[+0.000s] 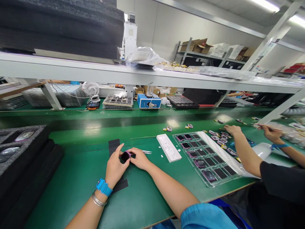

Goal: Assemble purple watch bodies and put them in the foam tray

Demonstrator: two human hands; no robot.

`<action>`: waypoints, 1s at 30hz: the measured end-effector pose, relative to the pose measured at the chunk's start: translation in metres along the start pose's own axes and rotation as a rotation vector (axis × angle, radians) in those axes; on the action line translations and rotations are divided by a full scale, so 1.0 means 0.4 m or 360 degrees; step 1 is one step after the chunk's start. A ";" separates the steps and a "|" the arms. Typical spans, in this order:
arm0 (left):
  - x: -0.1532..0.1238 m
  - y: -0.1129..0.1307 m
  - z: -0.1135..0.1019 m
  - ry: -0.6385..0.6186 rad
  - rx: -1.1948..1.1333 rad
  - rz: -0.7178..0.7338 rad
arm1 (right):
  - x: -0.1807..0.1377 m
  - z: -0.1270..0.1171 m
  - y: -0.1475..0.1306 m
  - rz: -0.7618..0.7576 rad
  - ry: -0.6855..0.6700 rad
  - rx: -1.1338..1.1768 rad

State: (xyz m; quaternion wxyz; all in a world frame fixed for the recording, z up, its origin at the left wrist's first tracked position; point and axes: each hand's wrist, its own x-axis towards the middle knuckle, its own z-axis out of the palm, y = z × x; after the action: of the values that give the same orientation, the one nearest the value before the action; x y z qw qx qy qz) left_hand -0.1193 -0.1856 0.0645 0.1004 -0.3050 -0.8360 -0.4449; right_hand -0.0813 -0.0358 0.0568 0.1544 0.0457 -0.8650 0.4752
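Observation:
My left hand (115, 165) and my right hand (139, 158) meet over the green bench, both with fingers closed round a small purple-edged device with a black screen (125, 156). The left wrist wears a blue strap and a silver bangle. Tweezers (145, 152) lie just behind my right hand. A black foam strip (113, 145) lies under and beyond my left hand.
A white block (168, 147) and a clear tray (207, 157) of similar devices lie to the right. A co-worker's hands (232, 129) reach among loose devices at far right. Black foam trays (21, 152) stand at left. A shelf (95, 71) spans overhead.

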 end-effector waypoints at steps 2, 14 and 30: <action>0.000 0.001 -0.001 0.0002 -0.0006 -0.0004 | 0.000 -0.001 -0.002 0.0004 0.0000 0.0003; 0.000 0.005 -0.002 0.0000 0.0045 0.0012 | 0.000 0.001 0.008 -0.0019 0.0005 0.0003; 0.000 0.006 -0.003 0.0027 0.0057 0.0025 | 0.001 0.001 0.003 -0.0012 0.0010 0.0013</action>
State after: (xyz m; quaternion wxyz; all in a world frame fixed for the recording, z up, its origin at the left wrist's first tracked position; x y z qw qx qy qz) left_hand -0.1179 -0.1856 0.0669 0.1165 -0.3059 -0.8405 -0.4318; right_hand -0.0819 -0.0353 0.0557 0.1588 0.0482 -0.8623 0.4784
